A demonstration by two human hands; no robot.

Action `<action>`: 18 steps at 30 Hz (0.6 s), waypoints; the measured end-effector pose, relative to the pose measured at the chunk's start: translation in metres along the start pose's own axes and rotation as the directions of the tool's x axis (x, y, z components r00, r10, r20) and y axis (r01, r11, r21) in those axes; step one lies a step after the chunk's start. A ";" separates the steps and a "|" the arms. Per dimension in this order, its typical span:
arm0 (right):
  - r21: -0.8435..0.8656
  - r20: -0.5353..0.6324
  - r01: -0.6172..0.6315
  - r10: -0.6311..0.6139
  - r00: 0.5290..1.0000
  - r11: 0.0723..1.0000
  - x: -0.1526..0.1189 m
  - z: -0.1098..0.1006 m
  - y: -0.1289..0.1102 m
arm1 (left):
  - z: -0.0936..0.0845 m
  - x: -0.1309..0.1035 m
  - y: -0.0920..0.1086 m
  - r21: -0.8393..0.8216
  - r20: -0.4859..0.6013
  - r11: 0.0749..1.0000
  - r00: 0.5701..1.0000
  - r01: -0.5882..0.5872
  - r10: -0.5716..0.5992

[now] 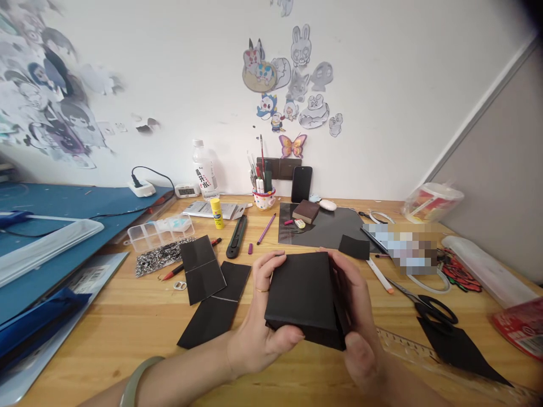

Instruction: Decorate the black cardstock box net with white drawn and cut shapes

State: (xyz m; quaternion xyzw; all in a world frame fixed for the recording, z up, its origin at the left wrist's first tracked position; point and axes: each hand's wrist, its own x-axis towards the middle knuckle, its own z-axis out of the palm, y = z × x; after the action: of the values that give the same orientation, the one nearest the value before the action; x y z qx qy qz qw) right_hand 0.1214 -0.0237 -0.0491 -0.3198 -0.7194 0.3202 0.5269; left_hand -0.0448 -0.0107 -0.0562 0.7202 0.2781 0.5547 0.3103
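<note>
Between my two hands is a black paper box [299, 288], held just above the wooden table. My left hand [261, 316] grips its left side, with the thumb along the lower front edge and the fingers over the far left corner. On the right side, my right hand [358, 316] presses the box with thumb and fingers; a flap or gap shows along that side. Left of the box lie two creased black paper pieces, one [203, 268] overlapping the other [214, 314]. A small black paper piece [354, 247] lies just beyond my right hand.
Scissors [432, 311] rest on black paper [462, 350] at right, near a clear ruler [411, 353]. A utility knife [236, 236], glue stick [216, 215] and purple pen [266, 229] lie beyond. Pen cup [263, 198], phone [301, 184] and water bottle [205, 169] stand along the wall.
</note>
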 end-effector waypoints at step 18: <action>-0.085 -0.069 -0.598 0.594 0.801 0.797 0.040 -0.031 0.001 | 0.000 0.008 -0.005 -0.027 0.091 0.943 0.940 0.331 -0.328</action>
State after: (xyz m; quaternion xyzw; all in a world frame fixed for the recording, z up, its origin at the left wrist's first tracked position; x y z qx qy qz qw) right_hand 0.1420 0.0123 -0.0201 -0.5626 -0.5874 0.4260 0.3961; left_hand -0.0430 -0.0020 -0.0550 0.6799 0.3695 0.4694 0.4252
